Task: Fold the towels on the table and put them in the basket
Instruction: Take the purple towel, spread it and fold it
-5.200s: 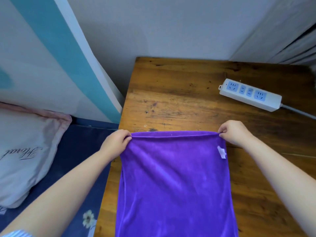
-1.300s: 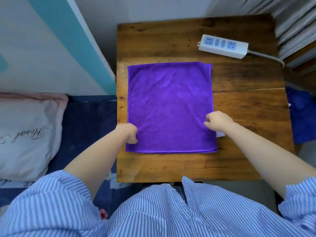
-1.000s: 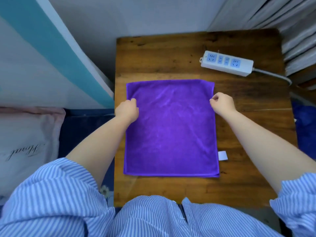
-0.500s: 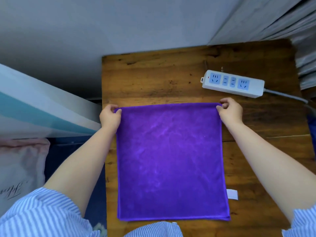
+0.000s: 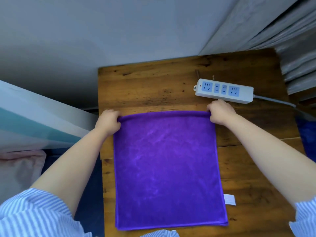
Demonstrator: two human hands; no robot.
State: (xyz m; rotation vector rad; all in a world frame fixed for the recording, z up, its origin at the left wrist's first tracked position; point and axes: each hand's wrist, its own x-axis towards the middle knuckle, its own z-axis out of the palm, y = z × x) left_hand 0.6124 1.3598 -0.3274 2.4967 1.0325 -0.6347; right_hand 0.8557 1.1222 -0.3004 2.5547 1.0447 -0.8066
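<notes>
Purple towel [image 5: 167, 168]: left hand [image 5: 108, 121] and right hand [image 5: 220, 112] fingers pinch its far corners.

The wooden table [image 5: 153, 86] is bare between its far edge and the purple towel [image 5: 167, 168]. A white power strip [image 5: 224, 91] occupies the far right, just beyond the right hand [image 5: 220, 112]; its cable [image 5: 273, 101] trails off rightward. Bare wood runs along the towel's right side, interrupted only by a white label [image 5: 229, 199]. A wall [image 5: 119, 31] bounds the far edge.
</notes>
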